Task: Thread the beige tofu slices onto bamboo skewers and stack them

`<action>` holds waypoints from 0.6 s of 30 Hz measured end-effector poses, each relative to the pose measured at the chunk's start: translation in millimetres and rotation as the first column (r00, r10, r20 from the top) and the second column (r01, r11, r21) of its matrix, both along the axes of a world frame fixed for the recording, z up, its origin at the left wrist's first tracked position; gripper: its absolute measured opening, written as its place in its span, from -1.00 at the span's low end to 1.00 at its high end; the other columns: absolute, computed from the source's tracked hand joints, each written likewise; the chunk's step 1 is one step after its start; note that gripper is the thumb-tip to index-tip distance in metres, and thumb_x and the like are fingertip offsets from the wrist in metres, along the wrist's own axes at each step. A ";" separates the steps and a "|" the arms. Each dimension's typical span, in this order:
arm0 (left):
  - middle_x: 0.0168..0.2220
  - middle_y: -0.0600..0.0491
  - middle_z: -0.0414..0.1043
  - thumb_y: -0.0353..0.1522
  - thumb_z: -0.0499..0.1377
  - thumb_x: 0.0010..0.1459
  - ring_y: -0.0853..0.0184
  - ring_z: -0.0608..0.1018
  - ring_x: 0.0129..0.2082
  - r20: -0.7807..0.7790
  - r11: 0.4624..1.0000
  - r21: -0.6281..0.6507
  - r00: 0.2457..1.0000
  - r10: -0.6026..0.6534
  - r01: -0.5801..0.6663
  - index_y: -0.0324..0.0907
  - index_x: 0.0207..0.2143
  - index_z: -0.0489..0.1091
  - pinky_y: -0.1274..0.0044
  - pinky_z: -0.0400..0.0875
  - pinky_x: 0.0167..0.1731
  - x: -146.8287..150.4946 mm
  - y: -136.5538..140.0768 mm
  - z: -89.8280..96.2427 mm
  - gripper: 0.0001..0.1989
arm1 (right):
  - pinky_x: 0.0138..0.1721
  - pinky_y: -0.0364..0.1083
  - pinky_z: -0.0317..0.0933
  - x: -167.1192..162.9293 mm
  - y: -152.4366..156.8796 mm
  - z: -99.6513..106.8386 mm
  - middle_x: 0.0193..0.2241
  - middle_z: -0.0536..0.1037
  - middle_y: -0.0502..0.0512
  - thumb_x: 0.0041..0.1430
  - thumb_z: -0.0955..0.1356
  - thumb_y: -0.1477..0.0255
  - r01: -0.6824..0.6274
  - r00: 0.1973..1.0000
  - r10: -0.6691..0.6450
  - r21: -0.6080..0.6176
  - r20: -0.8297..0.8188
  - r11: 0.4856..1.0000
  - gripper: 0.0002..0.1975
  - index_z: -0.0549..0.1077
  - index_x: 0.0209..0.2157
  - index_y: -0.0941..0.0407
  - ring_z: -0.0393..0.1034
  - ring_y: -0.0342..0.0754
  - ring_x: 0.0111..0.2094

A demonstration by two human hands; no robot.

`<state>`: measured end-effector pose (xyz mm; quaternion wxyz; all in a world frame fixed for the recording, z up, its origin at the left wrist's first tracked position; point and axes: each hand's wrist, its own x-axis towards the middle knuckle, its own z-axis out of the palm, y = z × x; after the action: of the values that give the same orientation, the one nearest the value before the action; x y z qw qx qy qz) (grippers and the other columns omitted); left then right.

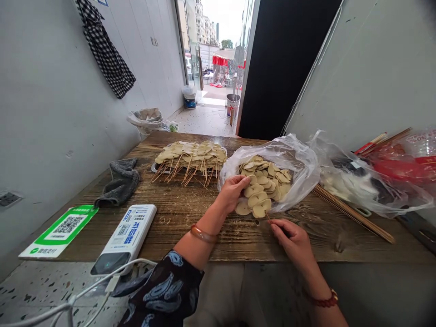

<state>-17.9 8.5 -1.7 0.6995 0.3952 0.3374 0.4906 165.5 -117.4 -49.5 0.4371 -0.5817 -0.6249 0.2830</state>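
Note:
My right hand (289,236) pinches the lower end of a thin wooden skewer (268,219). Several round, pale slices (261,208) are threaded along that skewer, overlapping one another. At the far end of the row, my left hand (234,190) holds a slice between thumb and fingers. Behind both hands lies an open clear plastic bag (301,170) with a heap of loose slices (262,165) in it. To the left, a metal tray (160,169) carries a pile of filled skewers (194,156), their bare stick ends pointing toward me.
A bundle of bare skewers (357,215) lies at the right, beside plastic bags (354,181). On the left are a grey cloth (121,181), a green QR card (63,229) and a white power bank (127,236) with cables. The wooden table (190,218) ends just before me.

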 end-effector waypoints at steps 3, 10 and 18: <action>-0.63 0.20 0.22 -0.15 0.40 -0.24 0.58 0.24 -0.64 0.003 1.000 0.019 1.000 0.008 -0.008 -0.27 -0.50 0.40 0.67 0.15 -0.63 0.0 0.8 -1.9 -0.60 | -0.23 -0.03 0.34 -1.3 0.9 0.6 -0.31 0.61 0.15 0.17 0.32 0.26 0.015 1.000 -0.016 0.041 0.016 0.999 -0.75 0.59 -0.30 0.08 0.48 0.05 -0.27; -0.49 0.06 0.44 -0.08 0.32 -0.09 0.46 0.45 -0.56 0.201 0.993 -0.103 0.979 -0.027 0.049 -0.25 -0.37 0.41 0.61 0.35 -0.55 1.0 1.7 1.2 -0.58 | -0.43 -0.12 0.30 -0.5 2.6 -3.0 -0.42 0.58 0.11 0.16 0.33 0.22 0.080 0.993 -0.078 0.018 -0.092 0.997 -0.71 0.60 -0.31 0.12 0.44 -0.03 -0.42; -0.33 -0.12 0.54 0.00 0.07 0.14 0.30 0.57 -0.35 0.398 0.962 -0.167 0.907 -0.137 0.218 -0.29 -0.23 0.44 0.51 0.45 -0.34 -2.6 -1.3 5.6 -0.49 | -0.28 -0.06 0.33 -26.9 12.3 14.3 -0.35 0.62 0.13 0.14 0.35 0.20 0.130 0.977 -0.115 0.077 -0.177 0.989 -0.69 0.61 -0.27 0.11 0.47 0.01 -0.33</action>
<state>-20.4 7.3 3.9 0.8311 0.2459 0.2060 0.4543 138.6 -105.0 -35.2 0.5313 -0.5727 -0.5595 0.2770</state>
